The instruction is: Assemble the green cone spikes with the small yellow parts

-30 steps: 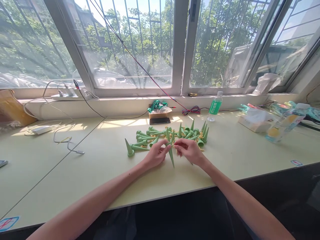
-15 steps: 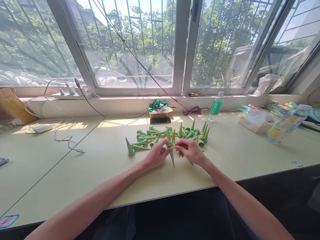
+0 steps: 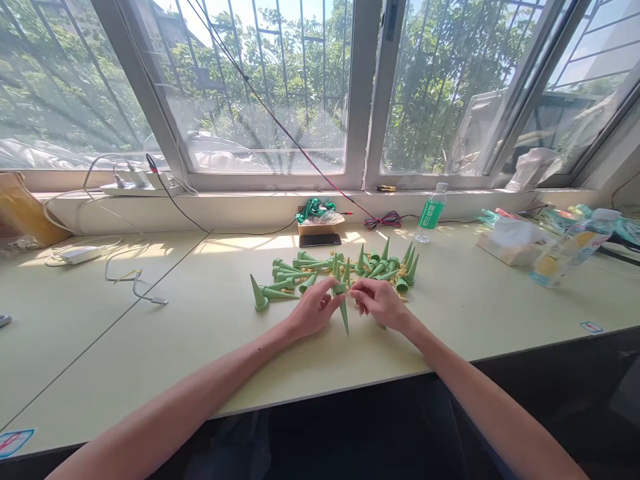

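Note:
My left hand (image 3: 315,309) is closed on a green plastic spike (image 3: 344,315), its collar between thumb and fingers and its tip pointing down. Close on the right side of that collar, my right hand (image 3: 383,303) pinches something too small to make out. Behind both hands lies a loose pile of similar green spikes (image 3: 383,267), with small yellow pieces (image 3: 400,273) scattered among them. One more spike (image 3: 259,293) stands upright on its wide end at the left of the pile.
A dark phone (image 3: 320,240) lies before a small cardboard box (image 3: 319,229). To the right stand a green-labelled bottle (image 3: 431,215), a tissue box (image 3: 510,250) and a larger bottle (image 3: 570,250). A white cable (image 3: 137,287) and adapter (image 3: 80,255) lie at left.
The view has shifted very slightly. Both hands keep nearly the same place at the spike's collar.

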Tool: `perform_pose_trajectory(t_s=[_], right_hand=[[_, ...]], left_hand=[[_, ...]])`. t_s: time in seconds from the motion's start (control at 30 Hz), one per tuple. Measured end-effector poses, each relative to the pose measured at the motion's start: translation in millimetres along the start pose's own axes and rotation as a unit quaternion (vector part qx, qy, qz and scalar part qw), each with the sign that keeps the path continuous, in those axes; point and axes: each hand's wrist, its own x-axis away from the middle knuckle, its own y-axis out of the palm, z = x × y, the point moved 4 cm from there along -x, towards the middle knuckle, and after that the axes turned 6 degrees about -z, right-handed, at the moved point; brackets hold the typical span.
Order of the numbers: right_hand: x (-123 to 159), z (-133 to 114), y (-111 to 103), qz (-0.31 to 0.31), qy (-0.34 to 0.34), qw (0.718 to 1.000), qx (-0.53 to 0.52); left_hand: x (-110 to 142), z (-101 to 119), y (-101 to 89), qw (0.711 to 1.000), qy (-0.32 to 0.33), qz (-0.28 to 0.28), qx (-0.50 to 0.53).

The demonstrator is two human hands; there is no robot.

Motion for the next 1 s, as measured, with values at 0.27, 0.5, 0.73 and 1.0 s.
perform_pose_trajectory(t_s=[0.27,0.5,0.73,1.0], right_hand=[[-0.2,-1.4,0.0,-0.001,-0.002,1.0,0.013],[1.1,-2.0,0.2,0.004,-0.015,1.0,0.016],[1.6,-4.8,1.3,0.007,-0.032,0.999,0.018],[1.7,-6.8,1.1,0.008,-0.039,0.999,0.016]], left_hand=[[0.5,0.8,-0.4,1.0,0.0,-0.003,-0.005],[1.4,-2.2,0.0,1.0,-0.012,-0.006,-0.013],[1.7,0.5,-0.2,1.0,0.002,0.002,-0.026],[1.8,-0.7,0.7,0.999,0.006,0.0,-0.037]])
